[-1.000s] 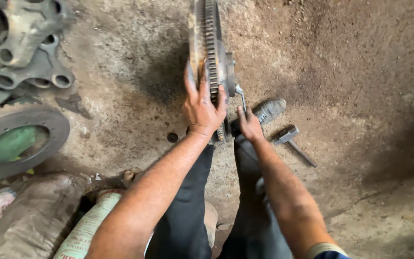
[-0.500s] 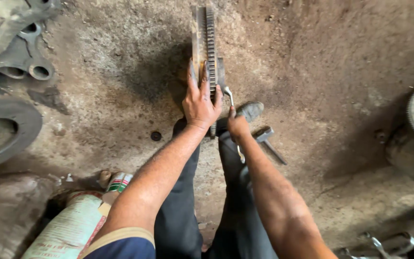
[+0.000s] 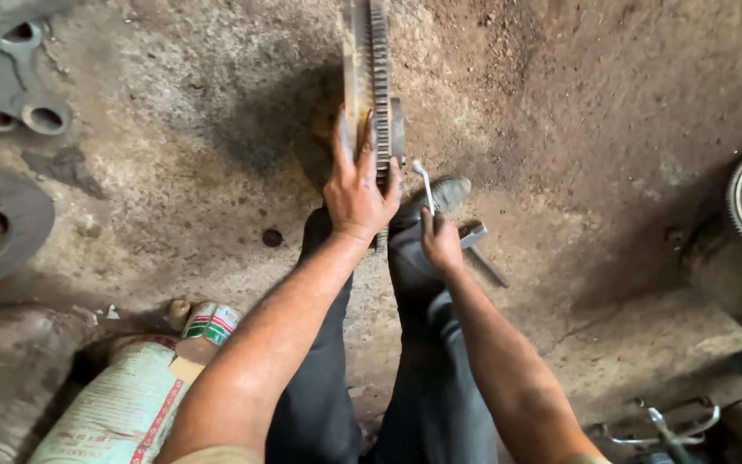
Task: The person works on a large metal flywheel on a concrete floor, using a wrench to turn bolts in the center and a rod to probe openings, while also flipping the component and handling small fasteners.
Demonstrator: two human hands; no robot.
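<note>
My left hand (image 3: 355, 191) lies flat, fingers spread, on the rim of the toothed flywheel (image 3: 369, 77), which stands on edge on the concrete floor (image 3: 577, 103) just ahead of my shoe (image 3: 440, 196). Right hand (image 3: 440, 242) is closed round a thin wrench (image 3: 423, 182), tip by the wheel's hub. Bare floor L & R of the wheel; hammer (image 3: 479, 249) close by my right leg. Wheel looks rusty w/ even teeth, greasy.

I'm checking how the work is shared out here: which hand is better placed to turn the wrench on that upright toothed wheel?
The right hand, probably. It already grips the wrench, whose head sits beside the hub of the toothed wheel. The left hand lies flat on the wheel's rim, steadying it on edge.
</note>
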